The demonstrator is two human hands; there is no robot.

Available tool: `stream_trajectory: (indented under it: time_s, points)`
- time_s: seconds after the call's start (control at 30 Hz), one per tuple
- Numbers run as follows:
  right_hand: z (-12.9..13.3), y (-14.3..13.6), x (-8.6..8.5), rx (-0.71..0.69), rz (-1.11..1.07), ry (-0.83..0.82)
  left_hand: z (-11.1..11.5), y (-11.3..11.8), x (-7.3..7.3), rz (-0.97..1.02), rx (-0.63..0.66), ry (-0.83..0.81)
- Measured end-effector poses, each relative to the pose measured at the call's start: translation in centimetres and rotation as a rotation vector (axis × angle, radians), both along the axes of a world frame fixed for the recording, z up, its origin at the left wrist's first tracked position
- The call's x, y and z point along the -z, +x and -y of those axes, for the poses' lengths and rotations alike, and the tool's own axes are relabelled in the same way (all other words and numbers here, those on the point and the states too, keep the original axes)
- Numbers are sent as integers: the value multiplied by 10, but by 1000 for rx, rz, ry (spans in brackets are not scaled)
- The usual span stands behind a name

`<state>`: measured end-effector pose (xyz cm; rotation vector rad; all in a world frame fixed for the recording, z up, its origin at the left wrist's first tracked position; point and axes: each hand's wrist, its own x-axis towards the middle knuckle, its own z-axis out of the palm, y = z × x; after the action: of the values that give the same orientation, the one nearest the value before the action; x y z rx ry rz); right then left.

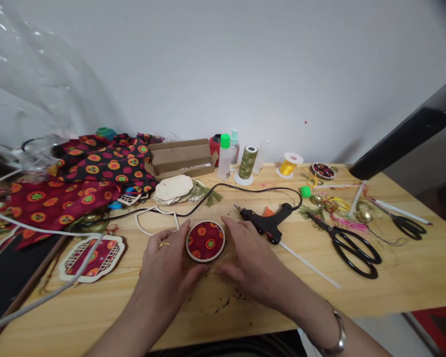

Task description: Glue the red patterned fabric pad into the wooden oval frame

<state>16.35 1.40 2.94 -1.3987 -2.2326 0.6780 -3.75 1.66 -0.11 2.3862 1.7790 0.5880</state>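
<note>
A round disc (206, 241) covered in dark red patterned fabric, with a pale rim, is between my hands near the table's front. My left hand (168, 263), a ring on one finger, curves round its left side, with index finger and thumb at the rim. Close to the right edge is my right hand (250, 258), its thumb and fingers apart, holding nothing I can see. Just beyond that hand a black glue gun (269, 223) lies on its side, a white glue stick (310, 264) sticking out of it. A pale thin frame outline (144, 223) lies behind my left hand.
Black-handled scissors (351, 245) lie right; smaller scissors (409, 225) are beyond. A fabric-filled octagonal ornament (92, 259) and a white cable (40, 230) are left. Behind stand patterned cloth (96, 163), a cardboard box (181, 158), a green-capped bottle (224, 161) and thread spools (248, 163).
</note>
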Motion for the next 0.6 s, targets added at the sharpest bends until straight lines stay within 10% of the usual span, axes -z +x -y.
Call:
stream_trajectory:
  time_s: [0.6]
  points:
    - [-11, -5, 16, -2, -25, 23, -4, 9, -2, 43, 74, 26]
